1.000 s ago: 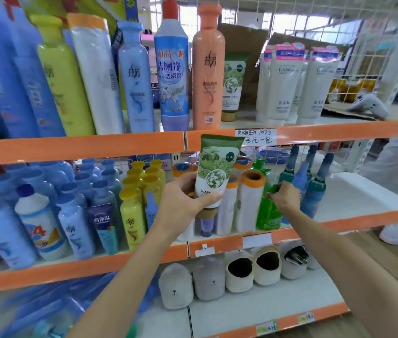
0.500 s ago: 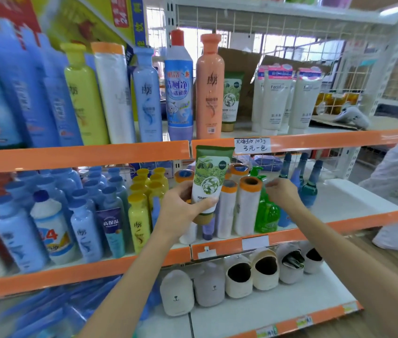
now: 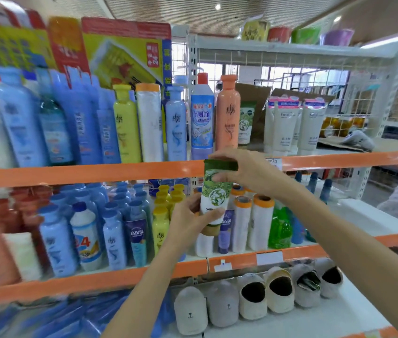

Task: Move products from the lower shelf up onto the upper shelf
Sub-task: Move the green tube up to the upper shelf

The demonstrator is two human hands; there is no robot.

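Centrally in the frame I saw a soft, flattened plastic tube (image 3: 216, 193), green and white with a crimped dark-green top and a tan cap at the bottom, held upright before the orange shelf edge (image 3: 83, 173). My left hand (image 3: 189, 222) curled round its lower part; my right hand (image 3: 246, 170) pinched the crimped top between thumb and fingers. Glossy bottles (image 3: 176, 123) stood above.

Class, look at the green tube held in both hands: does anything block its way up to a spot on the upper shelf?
The green tube sits in front of the orange shelf edge, which it must clear. Behind, the peach bottle and blue bottle fill the front; the gap right of the matching tube looks free.
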